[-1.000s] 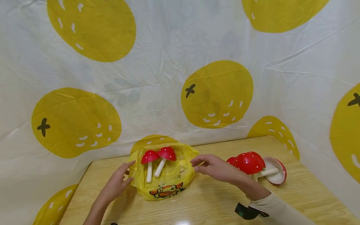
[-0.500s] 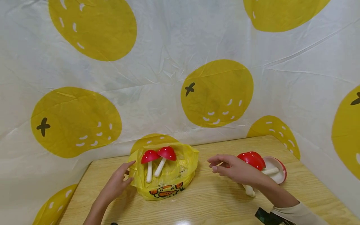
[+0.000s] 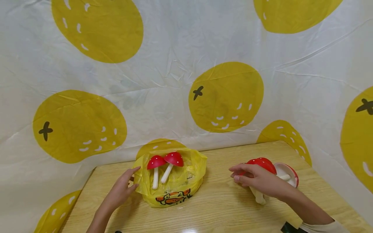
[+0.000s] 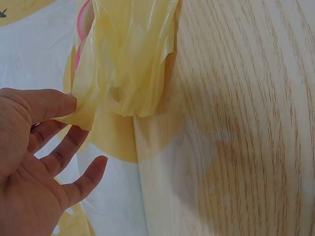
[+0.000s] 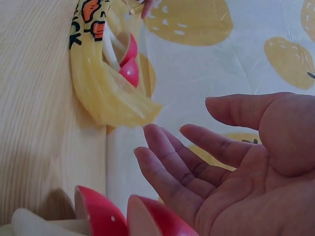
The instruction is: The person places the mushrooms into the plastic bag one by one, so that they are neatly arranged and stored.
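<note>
My left hand pinches the left edge of a yellow plastic bag between thumb and fingers. The bag's mouth is spread wide. Inside it lie two toy mushrooms with red, white-dotted caps and white stems. Over on the right, my right hand holds nothing; its fingers extend with the palm bare in the right wrist view. Several more toy mushrooms lie in a pile close by that hand, which partly covers them in the head view. One of these shows its pale cap underside.
Everything stands on a light wooden table. White cloth printed with big yellow fruit hangs behind the table and along both sides. A dark strap sits by the right sleeve.
My right hand has moved away from the bag's right side, rightward to the mushroom pile. My left hand keeps its place at the bag's edge. The two mushrooms in the bag stay put.
</note>
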`<action>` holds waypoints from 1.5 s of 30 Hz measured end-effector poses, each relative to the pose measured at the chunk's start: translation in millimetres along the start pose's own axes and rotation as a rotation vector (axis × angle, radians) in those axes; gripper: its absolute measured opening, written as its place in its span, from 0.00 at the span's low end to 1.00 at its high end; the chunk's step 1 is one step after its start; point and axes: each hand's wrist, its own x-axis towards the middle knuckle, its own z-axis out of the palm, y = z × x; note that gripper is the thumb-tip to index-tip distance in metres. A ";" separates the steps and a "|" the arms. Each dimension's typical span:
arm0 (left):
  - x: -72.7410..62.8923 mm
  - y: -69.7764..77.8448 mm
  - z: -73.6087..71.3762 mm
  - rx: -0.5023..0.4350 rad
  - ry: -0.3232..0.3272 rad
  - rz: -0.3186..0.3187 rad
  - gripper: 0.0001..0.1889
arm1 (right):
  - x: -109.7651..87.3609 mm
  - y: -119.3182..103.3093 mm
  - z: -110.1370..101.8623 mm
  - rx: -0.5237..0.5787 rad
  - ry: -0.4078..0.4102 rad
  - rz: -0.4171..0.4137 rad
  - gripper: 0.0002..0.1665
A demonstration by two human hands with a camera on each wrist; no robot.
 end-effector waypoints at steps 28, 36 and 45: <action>-1.5 -3.7 4.1 0.011 0.006 -0.004 0.35 | -61.3 32.2 -32.7 -0.156 -0.130 -0.001 0.19; -3.2 -6.0 4.7 -0.002 0.025 0.028 0.35 | -67.2 50.2 -39.9 -0.225 -0.128 0.003 0.21; -3.4 -3.9 5.4 -0.015 0.027 0.025 0.35 | -64.0 68.3 -30.3 -0.176 -0.111 0.081 0.28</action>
